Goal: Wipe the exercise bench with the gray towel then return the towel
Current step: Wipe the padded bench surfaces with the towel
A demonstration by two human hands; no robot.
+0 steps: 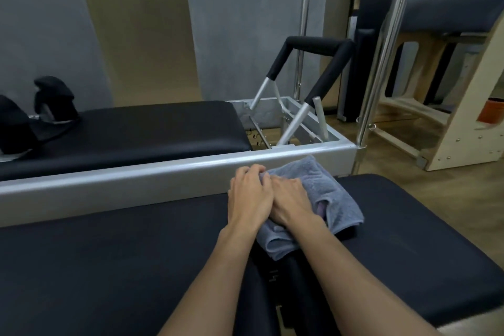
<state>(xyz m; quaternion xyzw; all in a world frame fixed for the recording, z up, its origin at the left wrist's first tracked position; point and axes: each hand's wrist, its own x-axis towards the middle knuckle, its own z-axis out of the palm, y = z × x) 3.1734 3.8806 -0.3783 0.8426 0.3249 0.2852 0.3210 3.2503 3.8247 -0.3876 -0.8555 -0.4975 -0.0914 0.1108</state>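
The folded gray towel (pixel 330 194) lies on the black exercise bench (pixel 109 267) at its far edge, just beside a silver frame rail (pixel 163 174). The 2 hands rest on it, touching each other: the left hand (pixel 249 196) curls its fingers round the towel's far fold, while the right hand (pixel 293 199) presses on top with bent fingers, grip unclear
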